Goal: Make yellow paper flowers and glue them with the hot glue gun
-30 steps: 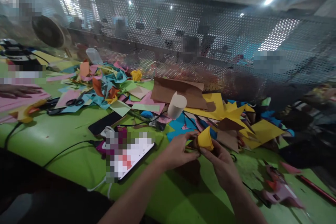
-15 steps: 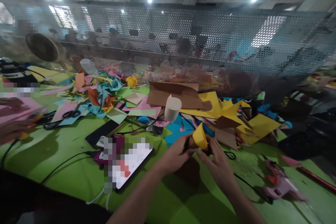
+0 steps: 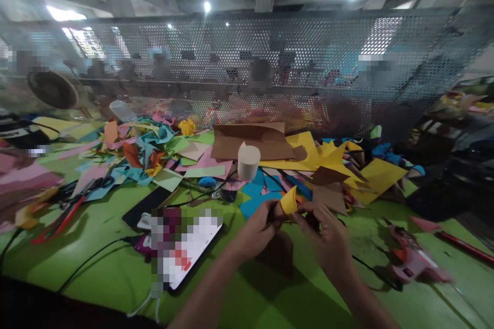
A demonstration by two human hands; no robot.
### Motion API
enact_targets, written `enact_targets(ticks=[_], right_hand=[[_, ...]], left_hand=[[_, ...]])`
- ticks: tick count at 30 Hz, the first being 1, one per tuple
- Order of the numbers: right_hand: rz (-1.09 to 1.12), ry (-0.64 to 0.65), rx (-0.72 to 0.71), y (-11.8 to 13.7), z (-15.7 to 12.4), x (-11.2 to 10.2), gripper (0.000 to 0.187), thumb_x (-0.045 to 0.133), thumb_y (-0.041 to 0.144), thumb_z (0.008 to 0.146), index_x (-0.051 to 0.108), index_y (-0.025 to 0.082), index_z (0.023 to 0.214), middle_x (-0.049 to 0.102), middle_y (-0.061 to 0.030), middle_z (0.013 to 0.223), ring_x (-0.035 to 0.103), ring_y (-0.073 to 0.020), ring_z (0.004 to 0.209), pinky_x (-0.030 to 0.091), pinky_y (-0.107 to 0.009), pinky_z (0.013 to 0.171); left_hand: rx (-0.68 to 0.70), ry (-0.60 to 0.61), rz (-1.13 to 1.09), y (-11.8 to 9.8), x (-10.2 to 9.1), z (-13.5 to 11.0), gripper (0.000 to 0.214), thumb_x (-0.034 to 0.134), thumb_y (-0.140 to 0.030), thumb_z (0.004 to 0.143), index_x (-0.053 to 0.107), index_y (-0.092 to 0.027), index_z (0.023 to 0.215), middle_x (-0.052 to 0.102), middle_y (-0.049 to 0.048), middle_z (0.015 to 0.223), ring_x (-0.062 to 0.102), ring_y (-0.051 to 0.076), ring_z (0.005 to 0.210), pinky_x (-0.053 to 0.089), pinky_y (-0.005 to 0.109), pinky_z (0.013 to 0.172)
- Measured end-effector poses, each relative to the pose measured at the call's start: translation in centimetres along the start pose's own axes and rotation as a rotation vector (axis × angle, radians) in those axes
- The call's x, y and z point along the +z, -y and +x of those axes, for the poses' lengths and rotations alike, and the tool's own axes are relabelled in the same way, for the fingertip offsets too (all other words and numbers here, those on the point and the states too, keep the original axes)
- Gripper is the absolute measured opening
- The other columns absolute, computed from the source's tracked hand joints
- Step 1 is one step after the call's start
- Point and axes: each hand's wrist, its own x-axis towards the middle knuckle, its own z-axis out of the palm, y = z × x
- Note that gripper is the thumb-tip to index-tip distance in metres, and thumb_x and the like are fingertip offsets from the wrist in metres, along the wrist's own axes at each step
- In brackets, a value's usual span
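A rolled piece of yellow paper, curved like a small cone with a brown part at its lower left, is held above the green table. My left hand is closed around its left side, hiding part of the brown. At the roll's right edge, the bent fingertips of my right hand pinch close together against the paper. Beyond my hands lie blue paper and an upright white paper cylinder.
A pink glue gun lies at right near a red stick. At left are a lit phone, a black phone and red-edged scissors. Coloured paper scraps pile before a perforated metal screen.
The yellow roll has tilted further right, and my right hand has shifted slightly right with its fingers bending. The co-worker's hands at left are no longer visible. The whole view has shifted slightly.
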Motion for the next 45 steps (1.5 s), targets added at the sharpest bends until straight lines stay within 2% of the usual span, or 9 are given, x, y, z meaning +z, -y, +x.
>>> enact_targets(ticks=[4, 8, 14, 18, 25, 30, 39, 42, 45], right_hand=[[-0.02, 0.018, -0.114, -0.1, -0.1, 0.2, 0.006, 0.062, 0.019, 0.091, 0.062, 0.023, 0.086, 0.066, -0.0015, 0.083, 0.066, -0.0162, 0.074, 0.051, -0.024, 0.067], [-0.047, 0.061, -0.161, -0.1, -0.1, 0.2, 0.006, 0.061, 0.017, 0.092, 0.063, 0.022, 0.088, 0.068, -0.0028, 0.085, 0.068, -0.0174, 0.075, 0.052, -0.025, 0.067], [-0.019, 0.165, -0.184, 0.3, -0.1, 0.2, 0.011, 0.059, 0.012, 0.091, 0.063, 0.021, 0.086, 0.067, -0.0032, 0.084, 0.067, -0.017, 0.075, 0.052, -0.024, 0.067], [-0.012, 0.189, -0.189, 0.4, -0.5, 0.5, 0.014, 0.058, 0.009, 0.089, 0.065, 0.021, 0.09, 0.068, -0.0043, 0.087, 0.067, -0.0179, 0.078, 0.053, -0.026, 0.069], [-0.023, 0.24, -0.231, 0.5, -0.9, 1.1, 0.021, 0.051, 0.007, 0.09, 0.065, 0.021, 0.096, 0.07, -0.0072, 0.096, 0.067, -0.0208, 0.086, 0.056, -0.032, 0.074], [-0.032, 0.207, -0.204, 0.1, -0.7, 0.9, 0.031, 0.051, 0.005, 0.087, 0.065, 0.022, 0.108, 0.069, -0.008, 0.104, 0.067, -0.0213, 0.093, 0.056, -0.033, 0.078], [0.003, 0.122, -0.124, 0.2, -0.4, 0.5, 0.022, 0.053, 0.008, 0.089, 0.067, 0.022, 0.098, 0.069, -0.0073, 0.099, 0.067, -0.0217, 0.092, 0.055, -0.033, 0.078], [0.056, 0.158, -0.086, 0.6, -0.2, 0.1, 0.019, 0.054, 0.013, 0.092, 0.066, 0.022, 0.102, 0.069, -0.0077, 0.1, 0.066, -0.0215, 0.095, 0.055, -0.033, 0.081], [0.065, 0.239, -0.09, 0.8, -0.2, 0.1, 0.021, 0.06, 0.016, 0.09, 0.066, 0.022, 0.109, 0.068, -0.0078, 0.1, 0.066, -0.0214, 0.091, 0.054, -0.033, 0.078]], left_hand=[[-0.045, 0.028, 0.001, -0.4, 0.0, 0.0, 0.042, 0.05, -0.019, 0.09, 0.048, -0.02, 0.132, 0.057, 0.0111, 0.134, 0.052, 0.027, 0.124, 0.038, 0.042, 0.109], [-0.082, 0.054, -0.048, -0.7, -0.2, -0.2, 0.042, 0.048, -0.017, 0.09, 0.049, -0.02, 0.131, 0.056, 0.0097, 0.135, 0.05, 0.026, 0.126, 0.036, 0.041, 0.111], [-0.092, 0.071, -0.173, -1.0, -0.2, -0.6, 0.042, 0.051, -0.041, 0.095, 0.048, -0.021, 0.131, 0.056, 0.008, 0.132, 0.049, 0.026, 0.127, 0.036, 0.04, 0.112], [-0.118, 0.045, -0.197, -1.1, 0.0, -0.7, 0.047, 0.058, -0.047, 0.091, 0.047, -0.02, 0.127, 0.058, 0.008, 0.125, 0.051, 0.026, 0.122, 0.04, 0.039, 0.108], [-0.148, -0.081, -0.208, -0.2, 0.3, -0.5, 0.04, 0.057, -0.052, 0.09, 0.056, -0.019, 0.112, 0.062, 0.0059, 0.11, 0.055, 0.025, 0.112, 0.044, 0.038, 0.102], [-0.214, -0.167, -0.243, 0.9, 0.1, -0.5, 0.045, 0.054, -0.055, 0.091, 0.061, -0.02, 0.118, 0.063, 0.0071, 0.123, 0.054, 0.026, 0.12, 0.039, 0.039, 0.109], [-0.253, -0.152, -0.274, 0.0, 0.0, -0.5, 0.054, 0.055, -0.06, 0.089, 0.06, -0.018, 0.122, 0.063, 0.0094, 0.126, 0.054, 0.028, 0.124, 0.038, 0.04, 0.111], [-0.239, -0.174, -0.289, 0.5, 0.0, -0.5, 0.053, 0.052, -0.061, 0.091, 0.059, -0.019, 0.122, 0.063, 0.0086, 0.126, 0.054, 0.028, 0.125, 0.037, 0.041, 0.112], [-0.235, -0.171, -0.319, 1.0, 0.0, -0.5, 0.052, 0.051, -0.059, 0.092, 0.058, -0.019, 0.125, 0.062, 0.0089, 0.129, 0.052, 0.028, 0.127, 0.035, 0.042, 0.114]])
